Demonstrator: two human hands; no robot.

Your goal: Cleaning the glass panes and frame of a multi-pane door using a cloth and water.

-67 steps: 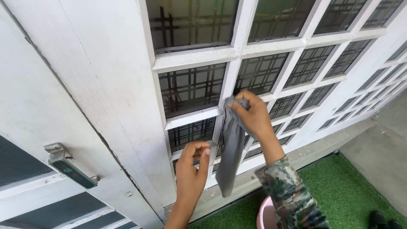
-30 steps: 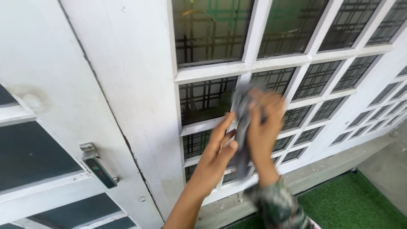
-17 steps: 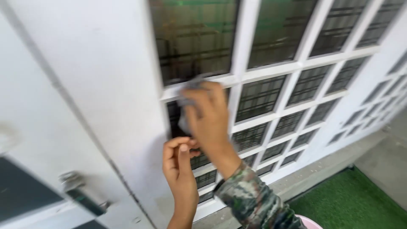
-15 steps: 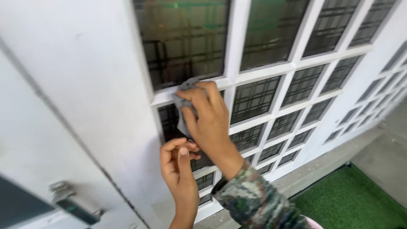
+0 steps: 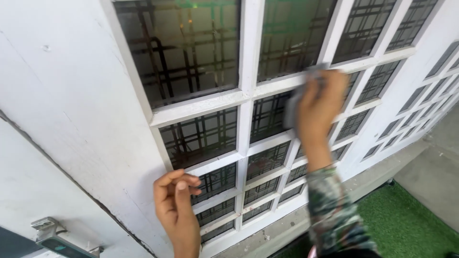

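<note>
A white window frame (image 5: 245, 98) with many small glass panes and a dark metal grille behind them fills the view. My right hand (image 5: 319, 107) presses a grey cloth (image 5: 292, 107) flat against a pane and a white bar near the middle; the hand is blurred. A camouflage sleeve covers that forearm. My left hand (image 5: 176, 200) hovers lower down with curled fingers, close to the lower panes and holding nothing.
A white door (image 5: 33, 186) with a metal handle (image 5: 52, 234) stands at the left. Green artificial turf (image 5: 406, 224) lies at the bottom right, next to a grey concrete floor (image 5: 440, 167).
My right hand has swept the cloth from the left panes across to the right and slightly up. My left hand stayed low by the lower panes.
</note>
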